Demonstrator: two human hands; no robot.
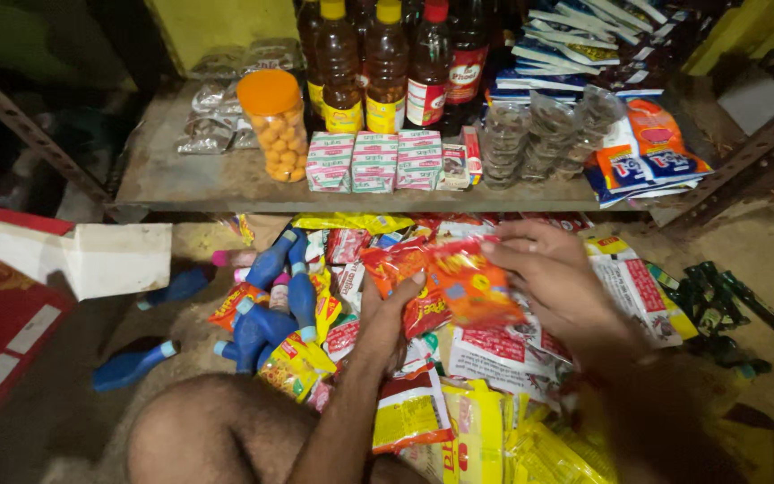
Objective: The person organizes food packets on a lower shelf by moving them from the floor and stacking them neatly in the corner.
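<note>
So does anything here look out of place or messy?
Yes. The shelf is stocked in neat rows, but below it packets and blue bottles lie tipped in a loose heap. Both hands, left and right, hold a red-orange packet.

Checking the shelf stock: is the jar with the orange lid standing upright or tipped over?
Upright. The jar stands on its base on the shelf, orange lid on top, filled with round yellow-orange balls nearly to the lid.

Orange-red sachet [472,285] is showing glossy plastic film, crinkled. Blue bottles [266,327] are appearing smooth, matt plastic. Shelf [226,184] is presenting dull, worn metal. Jar [275,125] is reading clear plastic, orange lid.
</note>
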